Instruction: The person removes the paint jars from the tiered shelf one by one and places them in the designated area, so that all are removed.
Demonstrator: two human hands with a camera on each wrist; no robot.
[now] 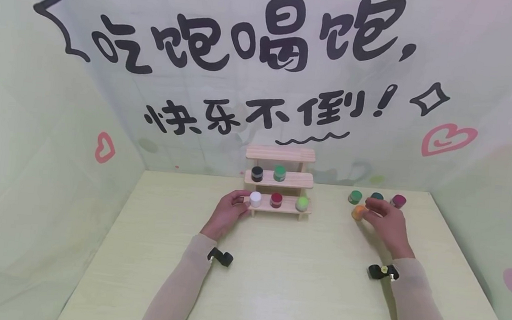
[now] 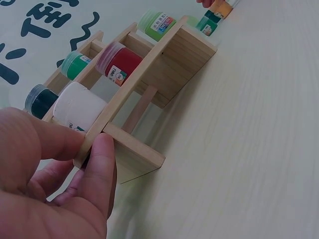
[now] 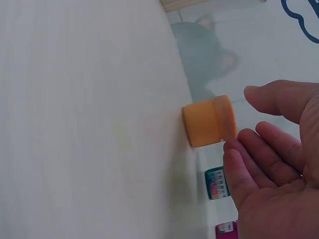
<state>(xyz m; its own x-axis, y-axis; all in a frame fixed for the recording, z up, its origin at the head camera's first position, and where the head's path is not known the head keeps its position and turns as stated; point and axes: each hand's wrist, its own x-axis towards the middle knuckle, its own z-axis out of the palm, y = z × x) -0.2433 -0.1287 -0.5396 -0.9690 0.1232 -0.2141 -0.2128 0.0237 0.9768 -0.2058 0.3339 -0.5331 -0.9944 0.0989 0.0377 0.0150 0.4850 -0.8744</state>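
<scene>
My left hand pinches the left end of the lowest board of a three-tier wooden display rack, thumb and fingers around the board in the left wrist view. Beside those fingers stands a white paint jar. A dark red jar and a light green jar share that tier; a black jar and a green jar sit on the middle one. At the right, an orange paint jar stands upright on the table. Close to its lid is my right hand, thumb and fingers spread apart.
Behind the orange jar are a green jar, a teal jar and a magenta jar, near the table's back edge. A printed cloth backdrop rises behind the pale table and along both sides.
</scene>
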